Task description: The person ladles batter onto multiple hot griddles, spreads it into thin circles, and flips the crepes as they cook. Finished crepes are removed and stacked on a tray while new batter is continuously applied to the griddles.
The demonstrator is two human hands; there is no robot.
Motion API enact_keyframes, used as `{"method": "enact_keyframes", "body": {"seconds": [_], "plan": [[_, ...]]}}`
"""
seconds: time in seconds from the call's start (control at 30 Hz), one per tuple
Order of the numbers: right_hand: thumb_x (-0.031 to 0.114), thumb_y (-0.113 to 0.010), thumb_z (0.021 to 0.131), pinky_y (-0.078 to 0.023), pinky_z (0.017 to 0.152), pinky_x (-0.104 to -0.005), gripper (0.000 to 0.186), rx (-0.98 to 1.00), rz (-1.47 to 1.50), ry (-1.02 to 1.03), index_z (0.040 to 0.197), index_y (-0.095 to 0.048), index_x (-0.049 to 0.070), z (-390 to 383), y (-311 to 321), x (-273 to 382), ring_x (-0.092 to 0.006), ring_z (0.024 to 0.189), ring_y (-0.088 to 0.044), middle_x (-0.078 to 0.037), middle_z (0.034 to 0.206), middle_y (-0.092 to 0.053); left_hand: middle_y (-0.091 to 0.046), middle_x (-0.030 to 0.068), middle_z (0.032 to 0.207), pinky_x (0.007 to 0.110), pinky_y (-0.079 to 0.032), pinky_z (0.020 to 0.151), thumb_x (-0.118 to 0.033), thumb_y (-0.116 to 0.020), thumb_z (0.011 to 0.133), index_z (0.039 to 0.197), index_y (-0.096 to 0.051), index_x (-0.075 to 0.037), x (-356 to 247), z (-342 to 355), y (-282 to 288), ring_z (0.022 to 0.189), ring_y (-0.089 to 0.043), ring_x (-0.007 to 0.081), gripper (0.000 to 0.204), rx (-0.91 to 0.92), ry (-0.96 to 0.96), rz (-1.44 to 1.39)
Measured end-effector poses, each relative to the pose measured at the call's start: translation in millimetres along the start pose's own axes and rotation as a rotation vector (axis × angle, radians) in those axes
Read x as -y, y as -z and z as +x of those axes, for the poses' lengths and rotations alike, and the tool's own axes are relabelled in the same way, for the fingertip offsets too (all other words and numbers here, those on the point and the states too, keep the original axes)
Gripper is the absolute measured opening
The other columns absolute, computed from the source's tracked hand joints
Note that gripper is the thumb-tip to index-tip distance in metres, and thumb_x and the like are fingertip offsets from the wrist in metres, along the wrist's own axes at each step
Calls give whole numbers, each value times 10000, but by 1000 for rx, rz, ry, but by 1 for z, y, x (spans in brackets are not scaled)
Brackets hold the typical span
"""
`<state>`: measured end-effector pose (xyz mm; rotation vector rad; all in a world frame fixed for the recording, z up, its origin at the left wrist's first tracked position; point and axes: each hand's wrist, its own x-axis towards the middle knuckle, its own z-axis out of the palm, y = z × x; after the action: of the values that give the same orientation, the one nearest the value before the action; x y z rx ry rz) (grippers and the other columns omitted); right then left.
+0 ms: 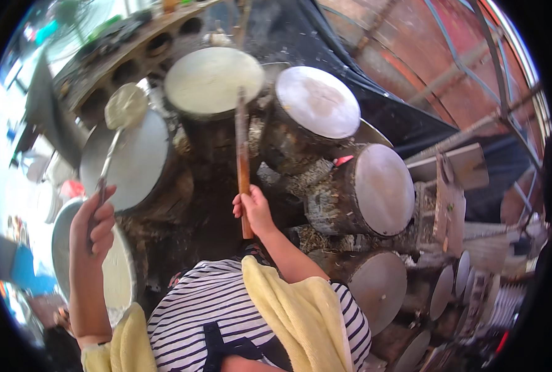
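Note:
My left hand [93, 220] grips the handle of a long ladle [125, 106] coated in pale batter, its head over the left griddle plate [124, 177]. Behind that hand stands a large tub [121, 273] of creamy liquid. My right hand [254, 208] is closed round a long wooden stick [243, 161], whose far end overlaps a round plate [205, 77] covered in a pale layer at the back. To its right are a lighter round plate [316, 105] with a beige centre and another plate [382, 189], each on a dark drum-like stove.
More drum stoves [375, 291] line the lower right beside wooden boards [449, 211]. A ledge [130, 53] with round holes runs along the back left. Black sheeting [381, 105] and a metal frame [502, 74] rise at the back right.

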<state>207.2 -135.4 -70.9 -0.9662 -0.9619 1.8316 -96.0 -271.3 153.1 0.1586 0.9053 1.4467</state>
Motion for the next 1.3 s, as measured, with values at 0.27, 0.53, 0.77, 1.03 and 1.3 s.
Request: {"method": "enact_keyframes", "body": {"seconds": [0.27, 0.53, 0.77, 1.03, 1.3], "plan": [[104, -426, 929, -446, 402, -259, 164, -477, 43, 82, 1067, -459, 22, 23, 180, 101, -128, 560, -551, -74, 834, -539, -327, -48, 647, 166, -221, 276, -173, -404, 972, 1170, -446, 31, 109, 249, -237, 419, -284, 21, 288, 477, 494, 21], [96, -468, 898, -410, 383, -250, 137, -678, -40, 48, 1002, -505, 15, 54, 264, 139, -108, 517, -502, -47, 730, -502, -413, -32, 677, 162, -234, 336, -162, -462, 935, 1123, -466, 16, 259, 390, -366, 449, -327, 18, 259, 609, 595, 395], [110, -446, 908, -382, 370, -259, 287, -773, -55, 68, 1171, -486, 0, 71, 267, 132, -118, 412, -460, -51, 614, -507, -478, 11, 651, 226, -300, 327, -183, -535, 891, 937, -508, -16, 321, 429, -362, 429, -424, 77, 175, 510, 418, 849], [71, -427, 894, -376, 348, -289, 351, -862, -162, 119, 1237, -452, -4, 105, 258, 127, -143, 375, -458, -74, 597, -517, -607, 198, 785, 426, -478, 531, -227, -537, 884, 1029, -522, -10, 339, 451, -320, 584, -598, 312, 262, 589, -309, 1589], [45, -445, 854, -447, 405, -353, 326, -1054, -800, 339, 1165, -503, -37, 149, 276, 82, -244, 428, -526, -147, 662, -539, -603, 181, 1021, 467, -470, 742, -187, -540, 860, 1231, -446, -92, 341, 459, -293, 888, -589, 382, 395, 631, -801, 1770]]}}
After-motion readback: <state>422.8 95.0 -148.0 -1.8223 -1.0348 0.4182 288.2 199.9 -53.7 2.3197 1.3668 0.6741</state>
